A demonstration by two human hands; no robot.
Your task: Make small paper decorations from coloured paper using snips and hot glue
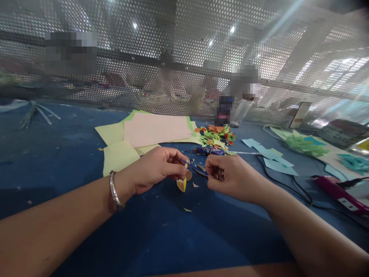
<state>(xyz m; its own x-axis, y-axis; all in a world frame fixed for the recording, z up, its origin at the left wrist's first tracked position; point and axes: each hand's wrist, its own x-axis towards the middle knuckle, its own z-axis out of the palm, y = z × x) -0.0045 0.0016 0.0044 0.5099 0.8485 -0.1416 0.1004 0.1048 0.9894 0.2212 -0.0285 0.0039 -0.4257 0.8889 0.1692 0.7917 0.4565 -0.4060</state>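
Observation:
My left hand (157,167), with a silver bangle on its wrist, is closed in a pinch on a small folded yellow paper piece (182,185). A thin blue strand (188,163) runs from its fingertips toward my right hand (227,175). The right fingers are curled together in a pinch; what they hold is too small to make out. Dark pointed metal blades (201,171) show between the hands, and I cannot tell whether they are held or lie on the table. A small brown disc (189,176) is by the left fingertips.
Behind my hands lie pink paper (157,129), pale yellow sheets (119,157), orange and green scraps (216,135) and a dark blue tool (210,151) with a cable. Light blue papers (278,163) and a magenta power strip (341,194) are at right. A perforated metal screen (190,46) stands behind.

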